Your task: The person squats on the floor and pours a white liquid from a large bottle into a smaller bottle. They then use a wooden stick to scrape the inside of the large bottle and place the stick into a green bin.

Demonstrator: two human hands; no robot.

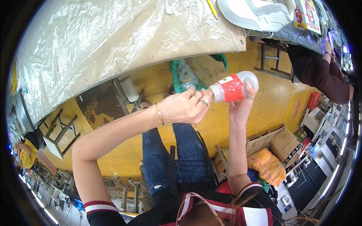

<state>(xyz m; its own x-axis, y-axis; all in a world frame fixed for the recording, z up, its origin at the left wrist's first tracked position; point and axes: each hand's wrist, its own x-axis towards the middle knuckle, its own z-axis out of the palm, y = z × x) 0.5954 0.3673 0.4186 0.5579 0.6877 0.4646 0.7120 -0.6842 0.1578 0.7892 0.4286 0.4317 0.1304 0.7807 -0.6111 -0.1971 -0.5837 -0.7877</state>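
Note:
A clear plastic jar (230, 87) with a red label lies tilted in the air in front of me, its open threaded mouth facing left and its rounded base to the right. My right hand (243, 101) grips it near the base, the thumb along its side. My left hand (186, 106), wearing rings and a bracelet, is closed right at the jar's mouth. A small yellowish bit shows between its fingertips and the rim, but I cannot make out what it is.
Ahead stands a table (113, 41) covered with clear plastic, bearing a yellow pencil (212, 8) and white shoe parts (260, 15). Below it sits a green-rimmed container (175, 75). Stools (60, 133), an orange sack (267, 165), a cardboard box (283, 145) and other people surround me.

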